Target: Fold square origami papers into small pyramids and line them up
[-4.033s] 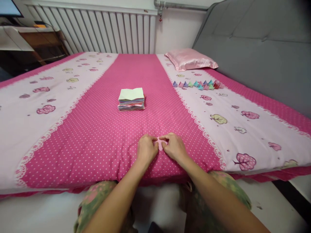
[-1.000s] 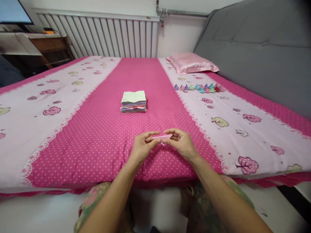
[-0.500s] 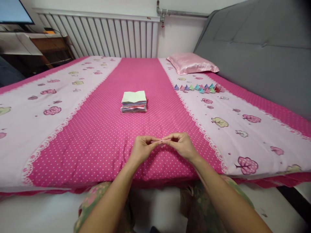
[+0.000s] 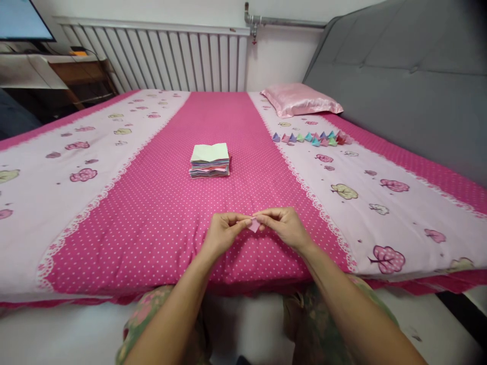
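Between my two hands is a small piece of folded pink paper [image 4: 254, 225], its lower corner pointing down toward me. My left hand [image 4: 224, 230] pinches its left side between thumb and fingers. The right side is pinched by my right hand [image 4: 283, 226], whose thumb lies over the near face. Fingers cover much of the paper's upper edge. Farther forward, a stack of coloured paper squares [image 4: 210, 160] with a pale green sheet on top rests on the bed. Several small folded paper shapes [image 4: 315, 138] in mixed colours stand in rows at the right.
The bed [image 4: 167, 213] has a pink dotted and tree-print cover. A pink pillow [image 4: 300, 99] lies at the far right by the grey headboard [image 4: 411, 76]. Behind are a white radiator [image 4: 163, 56] and a pipe [image 4: 289, 21]; a monitor [image 4: 23, 20] stands far left.
The pink paper, seen almost edge-on before, has turned so its flat face and lower corner show. Both hands still pinch it in nearly the same place.
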A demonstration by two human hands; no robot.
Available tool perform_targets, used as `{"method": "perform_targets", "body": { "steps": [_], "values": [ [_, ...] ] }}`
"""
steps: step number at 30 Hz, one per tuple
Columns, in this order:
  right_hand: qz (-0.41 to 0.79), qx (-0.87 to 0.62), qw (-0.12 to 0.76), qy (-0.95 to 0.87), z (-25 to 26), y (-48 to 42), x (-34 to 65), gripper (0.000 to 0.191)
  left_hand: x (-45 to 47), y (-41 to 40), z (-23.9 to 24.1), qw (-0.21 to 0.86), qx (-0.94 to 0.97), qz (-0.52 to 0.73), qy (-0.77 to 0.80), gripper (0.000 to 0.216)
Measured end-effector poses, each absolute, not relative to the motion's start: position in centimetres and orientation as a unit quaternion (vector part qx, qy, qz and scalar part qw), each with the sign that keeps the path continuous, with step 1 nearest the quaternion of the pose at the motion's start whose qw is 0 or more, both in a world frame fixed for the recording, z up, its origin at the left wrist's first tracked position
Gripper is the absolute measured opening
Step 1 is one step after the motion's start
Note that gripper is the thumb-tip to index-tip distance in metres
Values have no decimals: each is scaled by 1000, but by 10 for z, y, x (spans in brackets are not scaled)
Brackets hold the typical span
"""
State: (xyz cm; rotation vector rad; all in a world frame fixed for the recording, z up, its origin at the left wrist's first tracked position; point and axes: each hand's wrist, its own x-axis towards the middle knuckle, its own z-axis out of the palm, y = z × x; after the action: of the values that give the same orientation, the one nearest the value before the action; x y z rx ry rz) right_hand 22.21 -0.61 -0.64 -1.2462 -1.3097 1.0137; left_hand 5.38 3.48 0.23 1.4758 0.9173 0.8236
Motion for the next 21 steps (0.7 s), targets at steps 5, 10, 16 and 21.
{"method": "perform_targets", "body": {
  "steps": [5, 10, 16, 21],
  "values": [
    [426, -523, 521, -524, -10, -3, 226, 24, 56, 36, -2, 634, 605, 333, 349, 24],
    [420, -529, 533, -510, -12, -2, 228, 26, 57, 35, 1, 656, 591, 333, 331, 29],
    [425, -522, 538, -508, -10, -3, 224, 24, 57, 33, 1, 649, 580, 326, 369, 31],
    [433, -520, 547, -493, -12, -3, 219, 25, 61, 30, -2, 655, 560, 337, 378, 27]
  ]
}}
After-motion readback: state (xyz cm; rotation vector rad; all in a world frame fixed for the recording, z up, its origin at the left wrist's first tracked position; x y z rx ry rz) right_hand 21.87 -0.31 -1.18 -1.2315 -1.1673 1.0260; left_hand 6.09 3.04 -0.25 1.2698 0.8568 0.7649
